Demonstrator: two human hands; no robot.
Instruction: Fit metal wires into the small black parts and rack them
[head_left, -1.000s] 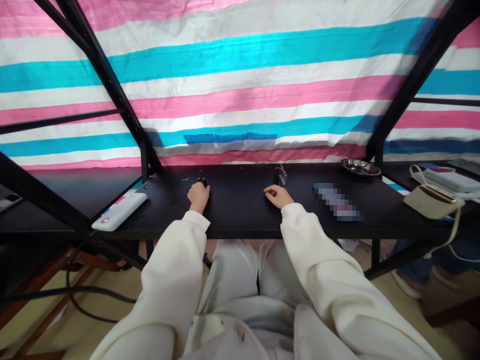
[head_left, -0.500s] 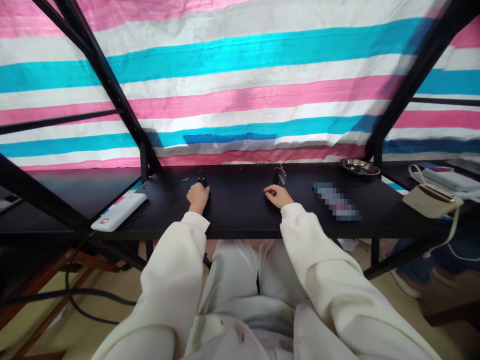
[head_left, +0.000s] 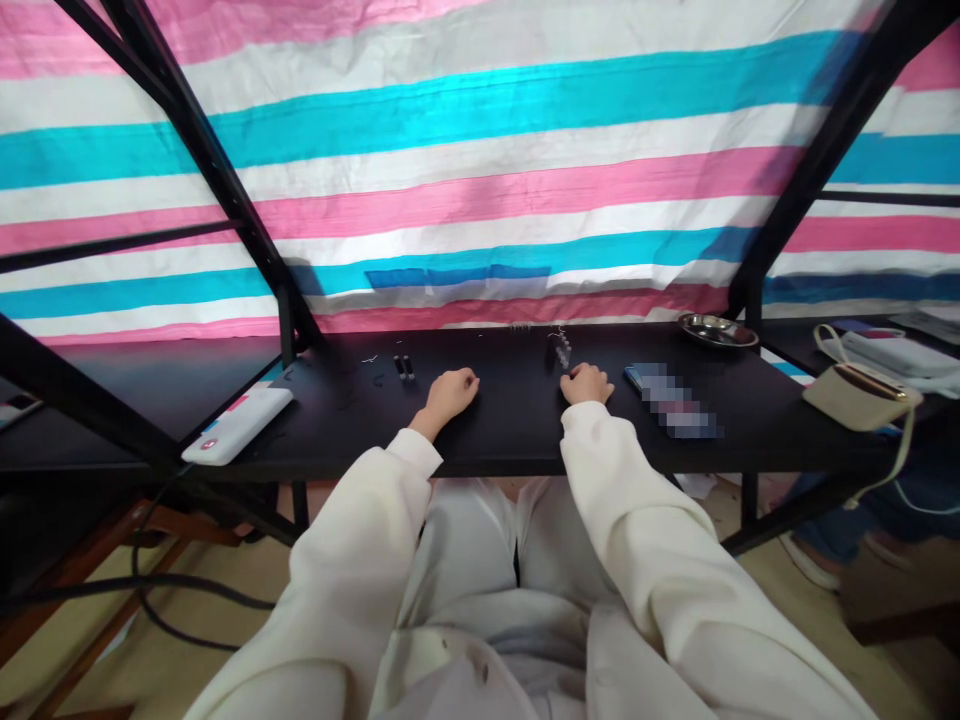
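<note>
Left hand (head_left: 448, 395), right hand (head_left: 586, 384) seemingly empty, near tabletop edge (head_left: 510, 468).

Worn: a cream-white long-sleeved top of thick, soft cloth. My left sleeve (head_left: 351, 545) and my right sleeve (head_left: 645, 530) are both baggy and creased, and each narrows to a plain, gathered cuff (head_left: 414, 452). My left hand (head_left: 448, 396) and my right hand (head_left: 586, 384) are bare. Below are pale white trousers (head_left: 465, 545), softly folded at the lap. The top's lower front (head_left: 450, 680) carries small dark marks, too small to identify.
</note>
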